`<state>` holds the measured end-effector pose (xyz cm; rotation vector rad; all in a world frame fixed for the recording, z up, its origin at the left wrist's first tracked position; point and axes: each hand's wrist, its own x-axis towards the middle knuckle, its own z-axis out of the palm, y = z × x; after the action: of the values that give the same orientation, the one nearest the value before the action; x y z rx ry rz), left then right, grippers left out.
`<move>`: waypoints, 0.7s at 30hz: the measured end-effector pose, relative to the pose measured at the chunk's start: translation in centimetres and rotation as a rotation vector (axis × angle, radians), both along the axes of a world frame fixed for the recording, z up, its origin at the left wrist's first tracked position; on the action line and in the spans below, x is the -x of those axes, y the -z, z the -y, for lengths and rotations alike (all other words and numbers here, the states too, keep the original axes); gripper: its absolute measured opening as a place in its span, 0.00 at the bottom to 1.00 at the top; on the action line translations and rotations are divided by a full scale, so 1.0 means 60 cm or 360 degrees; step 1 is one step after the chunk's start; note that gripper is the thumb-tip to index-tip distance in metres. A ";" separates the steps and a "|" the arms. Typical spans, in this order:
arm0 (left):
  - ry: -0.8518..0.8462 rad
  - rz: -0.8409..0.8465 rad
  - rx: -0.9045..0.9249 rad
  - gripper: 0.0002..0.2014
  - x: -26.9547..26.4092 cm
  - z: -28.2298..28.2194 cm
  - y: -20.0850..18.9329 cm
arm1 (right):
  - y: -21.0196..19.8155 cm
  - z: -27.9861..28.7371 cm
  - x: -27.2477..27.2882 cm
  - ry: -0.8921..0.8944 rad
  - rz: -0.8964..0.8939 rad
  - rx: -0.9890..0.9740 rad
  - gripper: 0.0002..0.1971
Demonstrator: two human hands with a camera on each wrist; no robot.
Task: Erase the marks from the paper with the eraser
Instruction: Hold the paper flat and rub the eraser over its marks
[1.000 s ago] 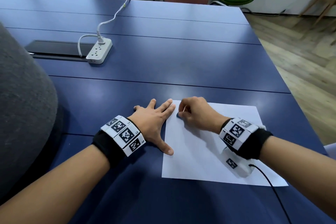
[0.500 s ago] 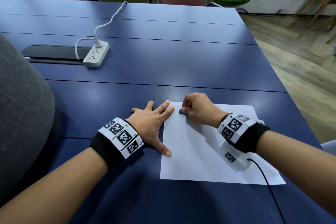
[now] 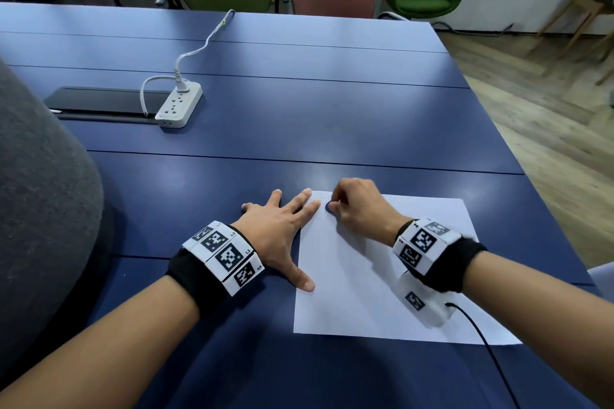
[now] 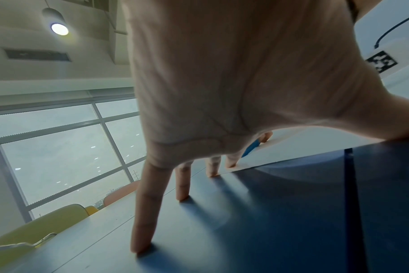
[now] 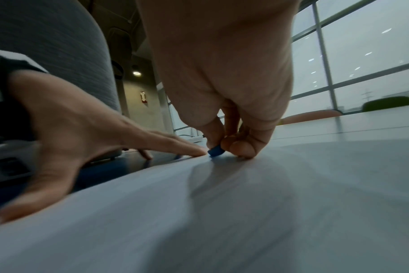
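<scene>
Fingers of the right hand [image 3: 357, 206] form a narrow grip pinching the blue eraser [image 5: 215, 151] against the paper [image 3: 372, 276]; left hand [image 3: 282, 229] lies flat beside it, spread wide.

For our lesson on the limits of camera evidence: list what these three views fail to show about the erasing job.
1. Marks on the white paper sheet: none legible in head view; too faint or small.
2. Small blue eraser: mostly covered by the right hand pinching it, all views.
3. Paper surface, right wrist view: blurred.
4. Flat left hand: its palm fills the left wrist view, hiding most of the sheet.
</scene>
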<state>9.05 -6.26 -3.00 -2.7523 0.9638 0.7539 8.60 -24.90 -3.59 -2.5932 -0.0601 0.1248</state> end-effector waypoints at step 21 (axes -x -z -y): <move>-0.0012 -0.0013 -0.0015 0.70 0.001 0.003 -0.003 | -0.013 -0.011 0.051 -0.0424 -0.0141 -0.0122 0.03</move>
<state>9.01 -6.45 -2.81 -2.7484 0.9491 0.7692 5.52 -24.21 -2.83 -2.4881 -0.3707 0.3272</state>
